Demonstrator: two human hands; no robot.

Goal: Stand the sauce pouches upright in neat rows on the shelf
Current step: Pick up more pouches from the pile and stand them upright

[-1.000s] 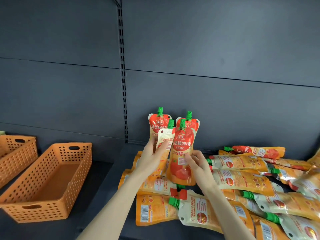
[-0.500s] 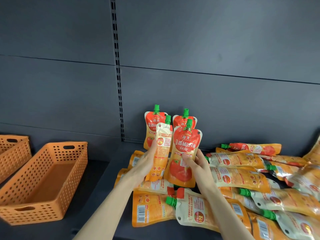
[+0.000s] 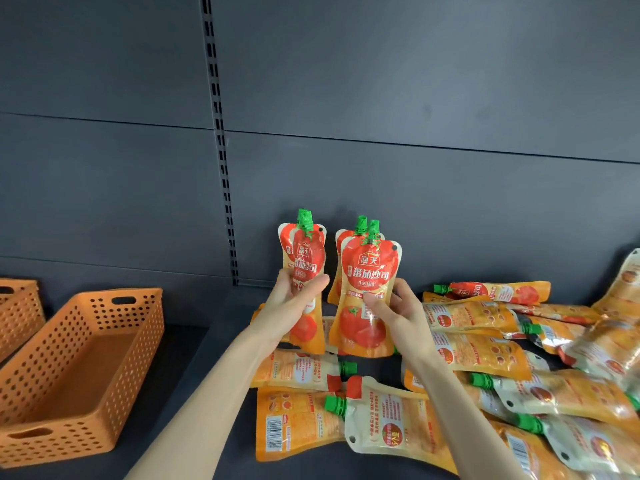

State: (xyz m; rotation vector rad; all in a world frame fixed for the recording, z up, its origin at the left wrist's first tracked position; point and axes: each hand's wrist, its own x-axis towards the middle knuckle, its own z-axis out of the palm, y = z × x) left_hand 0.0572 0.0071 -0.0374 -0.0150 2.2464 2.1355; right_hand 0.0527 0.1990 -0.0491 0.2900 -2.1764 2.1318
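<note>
My left hand (image 3: 292, 306) grips an upright red-and-orange sauce pouch (image 3: 308, 268) with a green cap, turned partly sideways. My right hand (image 3: 394, 311) pinches a second upright pouch (image 3: 369, 289) that faces me. Behind each held pouch another pouch stands against the back wall: one at the left (image 3: 284, 244) and one at the right (image 3: 341, 244), both mostly hidden. Several more pouches (image 3: 485, 355) lie flat in a loose pile on the dark shelf (image 3: 221, 313), below and to the right of my hands.
Two empty orange perforated baskets stand on the lower shelf at the left, the nearer basket (image 3: 69, 372) and a second basket (image 3: 17, 306) cut off by the frame edge. A slotted metal upright (image 3: 220, 140) runs down the grey back panel.
The left pouch has turned from showing its pale back to showing its red front. Both held pouches have moved apart and now line up in front of the two standing ones.
</note>
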